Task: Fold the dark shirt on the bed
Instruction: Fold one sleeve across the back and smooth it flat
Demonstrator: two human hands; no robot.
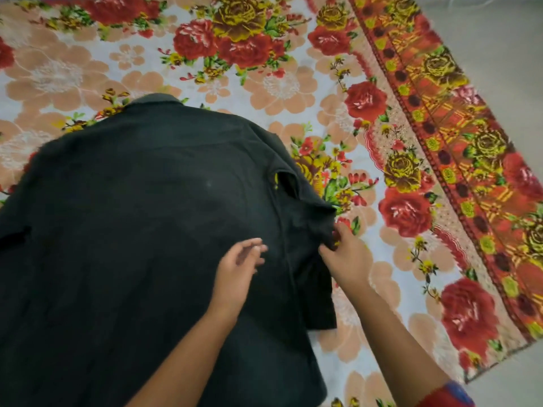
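Observation:
The dark shirt (141, 224) lies spread back-side up on the bed, its collar pointing away from me at the upper left. Its right short sleeve (308, 230) lies rumpled at the shirt's right edge. My right hand (346, 254) pinches the cuff of that sleeve between thumb and fingers. Over the shirt's back, just left of the sleeve seam, my left hand (238, 268) hovers with its fingers spread and slightly blurred, holding nothing. The shirt's left side runs out of view at the left edge.
A floral bedsheet (264, 83) with red roses and peach flowers covers the bed. Its orange patterned border (440, 136) runs diagonally down the right side. Beyond it, a pale floor (499, 39) shows at the right.

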